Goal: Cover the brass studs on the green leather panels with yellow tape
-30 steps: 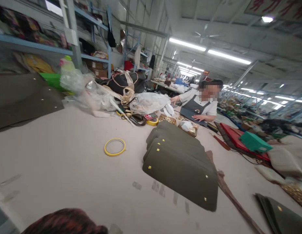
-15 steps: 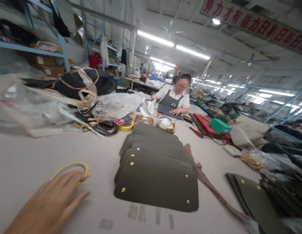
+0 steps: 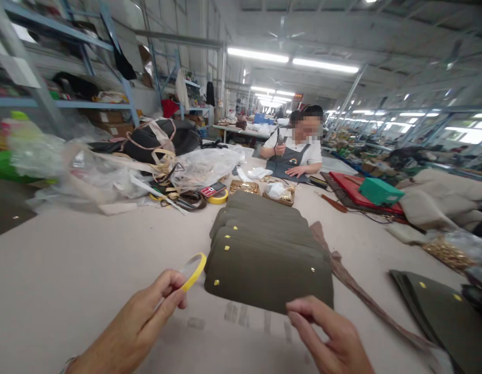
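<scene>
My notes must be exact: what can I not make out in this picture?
In the head view:
Yellow tape roll: near part hidden by the left hand.
Right hand: wrist cut off by bottom edge; anything pinched, too small to see.
Central dark panels: lower ones mostly covered by upper ones.
Gold pieces near right edge: too blurred to count.

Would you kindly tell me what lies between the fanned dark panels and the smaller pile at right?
In the head view, a brown strip lies between the panels and pile.

Left-hand fingers (image 3: 172,279) hide part of the yellow tape roll (image 3: 196,275).
</scene>
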Available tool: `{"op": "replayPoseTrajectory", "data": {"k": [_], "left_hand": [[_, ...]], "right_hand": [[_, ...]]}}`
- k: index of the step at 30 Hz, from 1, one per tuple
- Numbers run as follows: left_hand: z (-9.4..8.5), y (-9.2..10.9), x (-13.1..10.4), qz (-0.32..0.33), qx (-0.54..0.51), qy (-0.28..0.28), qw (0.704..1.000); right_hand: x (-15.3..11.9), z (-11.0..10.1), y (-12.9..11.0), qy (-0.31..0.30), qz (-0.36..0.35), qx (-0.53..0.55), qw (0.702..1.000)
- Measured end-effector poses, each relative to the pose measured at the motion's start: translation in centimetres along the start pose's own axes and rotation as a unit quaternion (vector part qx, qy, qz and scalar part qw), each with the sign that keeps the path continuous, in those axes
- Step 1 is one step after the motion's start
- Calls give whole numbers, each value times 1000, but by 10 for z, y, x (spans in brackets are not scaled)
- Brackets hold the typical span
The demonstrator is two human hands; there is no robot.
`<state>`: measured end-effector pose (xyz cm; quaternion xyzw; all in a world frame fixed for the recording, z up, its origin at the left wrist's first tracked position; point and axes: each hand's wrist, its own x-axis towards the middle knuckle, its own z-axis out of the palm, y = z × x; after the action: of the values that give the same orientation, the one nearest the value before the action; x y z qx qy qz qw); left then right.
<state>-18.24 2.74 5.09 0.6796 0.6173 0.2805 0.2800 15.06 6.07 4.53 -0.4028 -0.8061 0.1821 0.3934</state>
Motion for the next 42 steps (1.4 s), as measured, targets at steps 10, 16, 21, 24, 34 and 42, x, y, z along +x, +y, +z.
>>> {"op": "replayPoseTrajectory", "data": {"k": [10, 16, 21, 24, 34, 42], "left_hand": [[62, 68, -2, 83, -110, -92, 986], [81, 78, -1, 119, -92, -49, 987], [91, 82, 0, 209, -46, 19, 977], [94, 83, 0, 238, -15, 51, 970], [112, 88, 17, 336, 78, 125, 930], [128, 120, 46, 384, 138, 85, 909]], "right_hand": [[13, 20, -44, -40, 29, 128, 991], [1, 13, -43, -43, 45, 92, 994], [-6, 18, -39, -33, 23, 42, 998], [-10, 20, -36, -35, 14, 31, 999], [-19, 17, -20, 85, -93, -131, 983], [-20, -6, -8, 147, 34, -49, 987]]}}
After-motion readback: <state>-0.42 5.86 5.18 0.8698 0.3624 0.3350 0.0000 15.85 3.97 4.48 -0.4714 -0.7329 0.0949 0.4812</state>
